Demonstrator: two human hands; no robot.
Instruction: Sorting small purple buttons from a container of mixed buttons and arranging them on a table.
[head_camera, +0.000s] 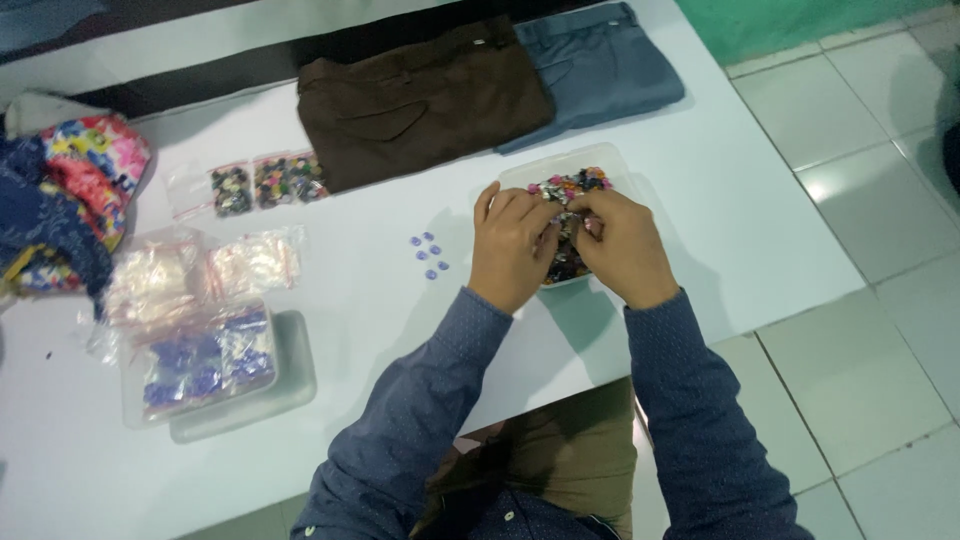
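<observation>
both hands sort through the clear plastic tray of mixed coloured buttons (590, 170) on the white counter (720, 230); left hand (512, 245) and right hand (622, 245) grips pressed together, pinching buttons; picking 1 out calls for fine fingertip separation.

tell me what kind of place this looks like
Probably a small tailoring or garment workroom. Both the left hand and right hand sort through a clear tray of mixed buttons; small bags of buttons and folded brown trousers lie on the white table.
</observation>
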